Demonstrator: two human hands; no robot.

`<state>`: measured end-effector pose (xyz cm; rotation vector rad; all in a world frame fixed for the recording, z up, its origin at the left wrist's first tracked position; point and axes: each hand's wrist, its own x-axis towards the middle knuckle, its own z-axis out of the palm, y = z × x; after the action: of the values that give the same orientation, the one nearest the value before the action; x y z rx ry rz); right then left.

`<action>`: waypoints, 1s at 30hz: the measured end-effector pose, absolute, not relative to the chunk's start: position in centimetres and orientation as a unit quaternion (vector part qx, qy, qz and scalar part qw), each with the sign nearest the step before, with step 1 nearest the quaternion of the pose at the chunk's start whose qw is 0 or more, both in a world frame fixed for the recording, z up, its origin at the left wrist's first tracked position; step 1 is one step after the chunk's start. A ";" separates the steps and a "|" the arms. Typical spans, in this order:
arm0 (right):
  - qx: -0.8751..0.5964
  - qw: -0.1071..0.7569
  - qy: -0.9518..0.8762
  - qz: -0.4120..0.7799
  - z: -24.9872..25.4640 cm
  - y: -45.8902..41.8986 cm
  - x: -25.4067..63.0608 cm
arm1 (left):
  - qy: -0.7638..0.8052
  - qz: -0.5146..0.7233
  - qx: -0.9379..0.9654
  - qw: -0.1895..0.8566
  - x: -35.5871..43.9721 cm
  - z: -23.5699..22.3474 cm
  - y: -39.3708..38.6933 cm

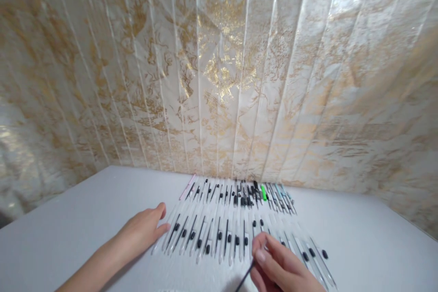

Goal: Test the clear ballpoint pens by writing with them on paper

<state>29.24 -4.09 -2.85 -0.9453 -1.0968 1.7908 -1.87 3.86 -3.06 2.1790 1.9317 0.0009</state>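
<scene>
My right hand [277,260] is closed in a pinch at the lower right of the head view. Between its fingertips is a thin black pen refill [244,277], slanting down to the left. Beneath and around this hand runs the near row of clear pen barrels [231,255], several with a dark refill and a small black cap [246,241] lying by them. My left hand [147,228] rests at the left end of that row. Its thumb and forefinger are apart, with nothing visible between them, close to the leftmost barrel [159,245].
A second row of pens and parts lies farther back on the white table [85,205], including a pink pen [187,187], a bright green piece [263,192] and a dark cluster [242,200]. A gold-patterned, shiny curtain [219,77] hangs along the table's back edge.
</scene>
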 end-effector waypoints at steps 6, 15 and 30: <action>-0.421 0.270 -0.618 0.606 1.6 2.3 23.1 | 0.667 0.008 0.736 0.111 -2.4 -3.5 4.4; -0.545 0.122 -0.730 0.393 0.1 9.6 11.2 | 0.663 0.078 0.725 0.169 -3.0 -2.6 4.9; -0.482 -0.015 -0.851 0.206 2.5 9.2 10.9 | 0.625 0.385 0.610 0.297 -4.0 -7.3 8.0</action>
<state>10.93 9.20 2.45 -1.5298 -2.6995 0.6547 -3.99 8.02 -7.30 1.6221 1.6628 1.0246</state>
